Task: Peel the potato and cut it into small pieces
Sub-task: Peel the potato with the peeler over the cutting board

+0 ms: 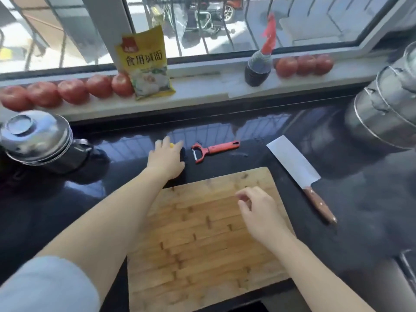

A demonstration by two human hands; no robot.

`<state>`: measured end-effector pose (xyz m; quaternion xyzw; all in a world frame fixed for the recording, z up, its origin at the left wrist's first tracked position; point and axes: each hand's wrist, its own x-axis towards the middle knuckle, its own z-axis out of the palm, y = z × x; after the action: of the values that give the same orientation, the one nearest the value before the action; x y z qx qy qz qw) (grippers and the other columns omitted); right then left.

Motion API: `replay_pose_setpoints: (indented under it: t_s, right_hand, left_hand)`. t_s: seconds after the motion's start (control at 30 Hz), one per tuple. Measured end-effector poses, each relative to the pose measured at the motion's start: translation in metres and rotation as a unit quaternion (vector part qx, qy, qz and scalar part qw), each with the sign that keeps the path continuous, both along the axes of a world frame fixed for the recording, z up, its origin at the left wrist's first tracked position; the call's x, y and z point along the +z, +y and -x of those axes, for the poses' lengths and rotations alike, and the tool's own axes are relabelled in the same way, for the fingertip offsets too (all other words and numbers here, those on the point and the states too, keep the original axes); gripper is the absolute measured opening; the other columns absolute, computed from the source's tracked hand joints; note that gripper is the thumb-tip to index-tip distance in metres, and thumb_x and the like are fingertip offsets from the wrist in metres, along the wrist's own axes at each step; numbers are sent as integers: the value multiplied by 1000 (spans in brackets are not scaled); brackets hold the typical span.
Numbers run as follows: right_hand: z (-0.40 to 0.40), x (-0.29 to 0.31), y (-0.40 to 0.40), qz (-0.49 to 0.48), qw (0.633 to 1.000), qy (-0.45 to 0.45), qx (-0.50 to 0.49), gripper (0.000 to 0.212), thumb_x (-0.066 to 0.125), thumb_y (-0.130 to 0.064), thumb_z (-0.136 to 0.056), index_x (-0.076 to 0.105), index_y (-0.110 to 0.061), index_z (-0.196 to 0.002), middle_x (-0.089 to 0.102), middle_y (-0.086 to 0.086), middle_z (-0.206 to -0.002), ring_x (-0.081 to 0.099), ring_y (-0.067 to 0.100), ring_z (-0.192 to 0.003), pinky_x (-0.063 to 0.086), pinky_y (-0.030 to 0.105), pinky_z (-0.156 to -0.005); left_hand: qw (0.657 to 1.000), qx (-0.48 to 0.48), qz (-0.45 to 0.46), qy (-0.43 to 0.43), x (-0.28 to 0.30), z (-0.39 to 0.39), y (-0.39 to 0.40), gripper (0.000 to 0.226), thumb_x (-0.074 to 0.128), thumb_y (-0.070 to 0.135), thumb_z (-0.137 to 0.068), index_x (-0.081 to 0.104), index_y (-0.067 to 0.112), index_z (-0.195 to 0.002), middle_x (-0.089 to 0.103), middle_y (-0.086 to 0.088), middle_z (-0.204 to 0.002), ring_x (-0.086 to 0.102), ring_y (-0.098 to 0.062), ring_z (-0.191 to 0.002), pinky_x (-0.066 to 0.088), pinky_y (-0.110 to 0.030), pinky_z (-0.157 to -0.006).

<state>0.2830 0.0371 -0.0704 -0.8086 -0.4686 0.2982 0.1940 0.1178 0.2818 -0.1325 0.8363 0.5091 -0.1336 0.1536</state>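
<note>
Potato [172, 145] under left hand [165, 158] | black counter [225, 163] | windowsill [202, 86]

Daylight floods through a barred window [225, 25] onto the pale sill [202, 86], and along the glossy black counter [247, 129] its back edge mirrors the bars.

A home kitchen: a glossy dark counter [225, 131] holds a wooden cutting board [202, 244], a red peeler [211, 150], a cleaver [299, 174] and steel pots [382, 113], while tomatoes [67, 92] and a yellow food packet [145, 66] line the sill [202, 84] under a barred window [225, 25].
</note>
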Motion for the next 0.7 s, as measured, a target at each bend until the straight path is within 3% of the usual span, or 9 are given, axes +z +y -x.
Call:
replay_pose_setpoints:
  t_s: [0.1, 0.23, 0.33, 0.53, 0.63, 0.7]
  right_hand:
    - [-11, 0, 6, 11, 1000, -1, 22, 21, 50, -20, -103, 64, -26, -116, 55, -16, -109, 53, -2, -94, 39, 9, -75]
    - [-23, 2, 6, 14, 999, -1, 42, 20, 50, -20, -102, 66, -24, -115, 56, -13, -109, 55, 6, -96, 47, 23, -87]
    - [-30, 2, -2, 35, 998, 17, 58, 21, 49, -21, -104, 65, -24, -116, 56, -12, -112, 55, 5, -98, 47, 22, -86]
    - [-30, -13, -28, 66, 993, 42, 86, 20, 50, -24, -104, 63, -27, -119, 56, -14, -115, 55, 3, -102, 47, 18, -85]
    - [-29, -20, -35, 72, 992, 35, 102, 19, 51, -25, -104, 64, -27, -117, 56, -14, -114, 55, 5, -102, 47, 20, -85]
    - [-31, -24, -34, 76, 990, 28, 114, 19, 50, -25, -104, 64, -27, -118, 56, -13, -114, 54, 5, -101, 44, 18, -82]
  left_hand:
    - [1000, 16, -12, -9, -7, 0, 4, 49, 61, 21, -98, 49, 22, -145, 36, -14, -150, 37, -40, -132, 49, -54, -98]
    - [993, 48, -16, -108, 18, 6, -30, 59, 68, 30, -94, 48, 29, -150, 42, -6, -149, 38, -33, -131, 51, -51, -96]
    - [985, 54, 31, -159, 42, 19, -98, 62, 71, 34, -93, 49, 33, -150, 42, 1, -146, 37, -26, -129, 50, -47, -100]
    - [992, 42, 15, -119, 24, 25, -232, 63, 71, 47, -92, 48, 35, -149, 44, 4, -150, 41, -20, -135, 54, -32, -92]
    - [998, 0, 2, -70, 5, 23, -256, 67, 78, 47, -87, 52, 32, -147, 53, -4, -147, 51, -28, -128, 57, -35, -87]
    - [998, -4, -9, -55, 2, 22, -260, 75, 77, 50, -88, 46, 32, -154, 52, -8, -151, 52, -30, -130, 57, -37, -89]
